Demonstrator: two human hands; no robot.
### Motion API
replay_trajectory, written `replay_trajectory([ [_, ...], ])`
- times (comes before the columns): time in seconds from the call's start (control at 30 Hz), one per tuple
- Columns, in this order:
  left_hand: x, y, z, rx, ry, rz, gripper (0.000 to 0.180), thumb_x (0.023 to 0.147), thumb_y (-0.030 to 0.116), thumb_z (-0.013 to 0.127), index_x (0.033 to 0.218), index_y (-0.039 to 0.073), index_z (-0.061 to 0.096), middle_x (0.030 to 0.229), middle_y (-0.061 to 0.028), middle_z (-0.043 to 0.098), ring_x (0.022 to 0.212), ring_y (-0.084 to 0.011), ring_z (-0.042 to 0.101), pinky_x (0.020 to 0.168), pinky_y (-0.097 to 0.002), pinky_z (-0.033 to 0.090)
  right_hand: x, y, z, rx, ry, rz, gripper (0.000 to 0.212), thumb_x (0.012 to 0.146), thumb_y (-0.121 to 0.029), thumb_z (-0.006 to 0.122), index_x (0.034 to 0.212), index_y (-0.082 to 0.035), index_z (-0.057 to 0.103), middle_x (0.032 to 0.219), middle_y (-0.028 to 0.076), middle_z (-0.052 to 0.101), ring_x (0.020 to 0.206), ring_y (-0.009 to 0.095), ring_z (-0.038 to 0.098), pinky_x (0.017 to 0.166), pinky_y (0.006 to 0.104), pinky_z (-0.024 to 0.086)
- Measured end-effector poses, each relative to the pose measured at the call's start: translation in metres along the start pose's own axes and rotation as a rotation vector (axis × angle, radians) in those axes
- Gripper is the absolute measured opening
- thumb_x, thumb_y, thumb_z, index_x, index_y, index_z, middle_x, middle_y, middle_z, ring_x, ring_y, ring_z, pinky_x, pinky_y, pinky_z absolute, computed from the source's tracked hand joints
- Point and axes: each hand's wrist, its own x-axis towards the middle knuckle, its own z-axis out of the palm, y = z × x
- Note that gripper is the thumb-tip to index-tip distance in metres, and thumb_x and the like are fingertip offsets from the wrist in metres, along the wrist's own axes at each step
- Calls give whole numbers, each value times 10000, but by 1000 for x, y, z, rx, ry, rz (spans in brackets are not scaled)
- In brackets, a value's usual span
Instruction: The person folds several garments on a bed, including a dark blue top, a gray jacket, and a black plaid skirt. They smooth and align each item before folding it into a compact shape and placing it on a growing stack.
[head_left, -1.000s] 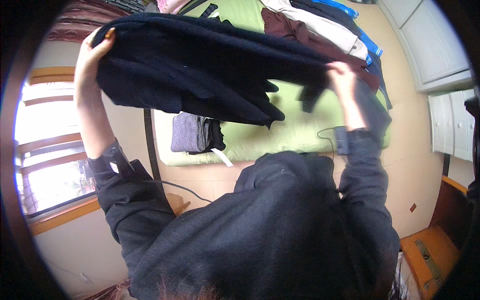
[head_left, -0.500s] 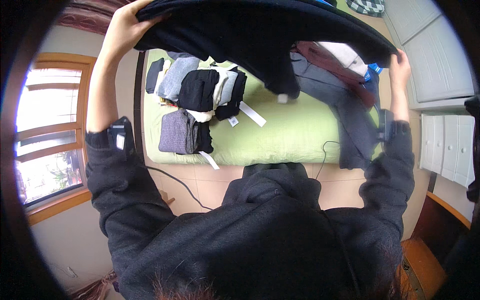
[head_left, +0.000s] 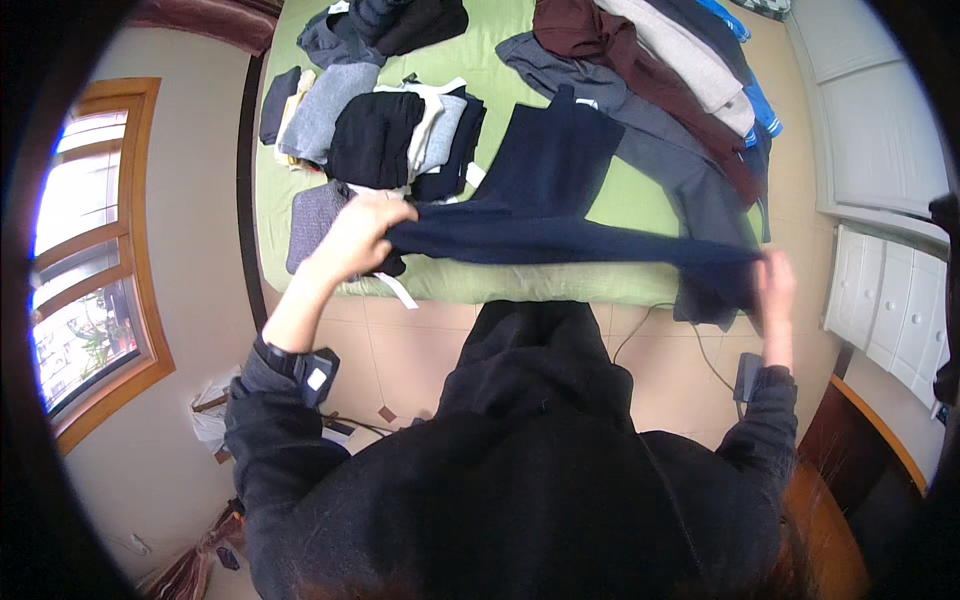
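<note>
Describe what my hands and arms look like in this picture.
Your left hand and right hand are gloveless. Dark sleeves leave the forearms partly bare. By each cuff sits a small dark box; the left one bears a white patch.

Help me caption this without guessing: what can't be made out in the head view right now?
All in the head view:
Right hand: exact finger placement, smeared by motion blur.
Navy garment: the edge gripped on the right, also blurred.
Folded grey knit garment: partly covered by the left hand and forearm.
Dark grey garment: partly hidden where the navy garment crosses it.
Black garment: cut off by the upper edge.
</note>
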Motion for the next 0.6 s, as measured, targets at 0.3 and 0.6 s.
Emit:
replay_trajectory([
  [0.3,68,-26,-49,28,251,-161,272,592,26,555,849,-29,626,822,-226,605,842,-381,594,781,-405,478,103,-8,0,-54,225,62,142,875,-153,572,959,-39,576,920,154,600,857,333,590,734,384,476],
  [0.6,67,54,-182,-207,432,-259,186,696,-63,530,827,-18,653,657,8,599,649,-62,545,571,-230,449,155,7,-63,-150,537,96,195,903,-171,529,1033,-35,582,978,159,617,916,332,590,789,385,471],
])
